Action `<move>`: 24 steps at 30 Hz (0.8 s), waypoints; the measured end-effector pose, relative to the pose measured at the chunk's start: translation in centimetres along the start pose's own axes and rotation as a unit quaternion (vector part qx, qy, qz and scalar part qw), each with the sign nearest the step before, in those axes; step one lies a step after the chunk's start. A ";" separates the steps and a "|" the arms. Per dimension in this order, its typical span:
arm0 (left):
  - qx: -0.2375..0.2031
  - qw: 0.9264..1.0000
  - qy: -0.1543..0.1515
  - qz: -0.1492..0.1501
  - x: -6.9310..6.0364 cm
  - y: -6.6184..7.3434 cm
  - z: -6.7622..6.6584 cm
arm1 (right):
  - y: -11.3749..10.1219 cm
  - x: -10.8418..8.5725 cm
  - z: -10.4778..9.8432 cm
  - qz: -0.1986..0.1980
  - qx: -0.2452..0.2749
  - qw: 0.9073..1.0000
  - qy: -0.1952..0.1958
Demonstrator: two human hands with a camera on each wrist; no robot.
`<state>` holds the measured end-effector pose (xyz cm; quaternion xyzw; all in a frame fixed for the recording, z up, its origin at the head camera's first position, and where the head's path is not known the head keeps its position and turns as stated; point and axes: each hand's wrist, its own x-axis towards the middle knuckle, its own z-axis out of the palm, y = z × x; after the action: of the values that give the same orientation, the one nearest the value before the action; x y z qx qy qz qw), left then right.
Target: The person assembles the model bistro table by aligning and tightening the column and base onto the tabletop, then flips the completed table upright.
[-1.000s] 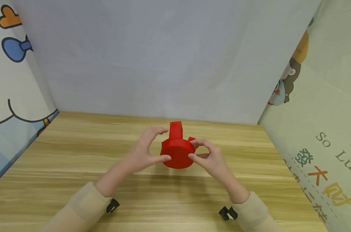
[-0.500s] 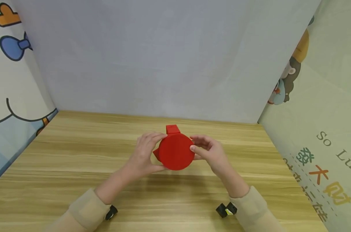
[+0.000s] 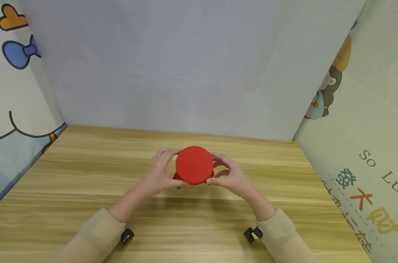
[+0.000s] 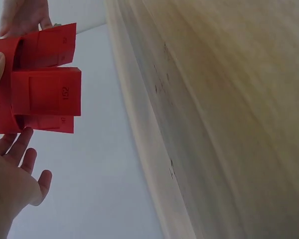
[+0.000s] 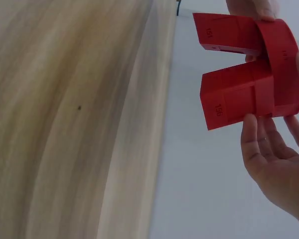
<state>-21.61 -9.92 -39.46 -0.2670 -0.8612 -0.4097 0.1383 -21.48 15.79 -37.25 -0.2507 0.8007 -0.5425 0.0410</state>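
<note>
Both hands hold a red piece (image 3: 194,165) up over the table, its round flat face turned toward the head camera. It has a disc-shaped cap with several box-like legs, printed with small numbers; the left wrist view shows a leg marked 152 (image 4: 47,92), the right wrist view one marked 156 (image 5: 234,94). My left hand (image 3: 157,173) grips the left of the rim, thumb at the near edge and fingers at the far edge. On the other side my right hand (image 3: 233,179) grips the rim likewise. From the head view the legs are mostly hidden behind the cap.
A wood-grain table (image 3: 87,164) lies under the hands. A pale cloth (image 3: 172,73) hangs along its back edge. Printed sheets stand at the left (image 3: 25,95) and right (image 3: 366,128). Small black devices (image 3: 251,233) sit at both cuffs.
The red piece has tilted so its round face points up at the head camera, and its top leg has gone out of sight. Both hands have closed in on the rim, the left more fully.
</note>
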 end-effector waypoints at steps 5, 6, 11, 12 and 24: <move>0.001 0.998 -0.046 -0.051 0.9 -0.7 0.2 | 1.1 0.7 0.1 0.040 -0.043 0.998 0.015; -0.001 0.997 -0.053 -0.061 1.1 -0.9 0.3 | 1.2 0.9 0.0 0.052 -0.045 0.998 0.015; -0.004 0.992 -0.085 -0.092 1.9 -1.9 0.7 | 2.1 1.7 -0.3 0.083 -0.058 0.995 -0.002; -0.004 0.991 -0.091 -0.096 2.0 -2.0 0.8 | 2.4 1.9 -0.4 0.083 -0.060 0.995 -0.006; 0.002 0.980 -0.146 -0.133 2.6 -2.8 1.4 | 4.2 2.8 -0.4 0.124 -0.056 0.990 -0.029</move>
<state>-25.40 -9.36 -40.90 -0.2065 -0.9008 -0.3793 -0.0445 -25.53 16.09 -40.21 -0.1667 0.8534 -0.4798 0.1169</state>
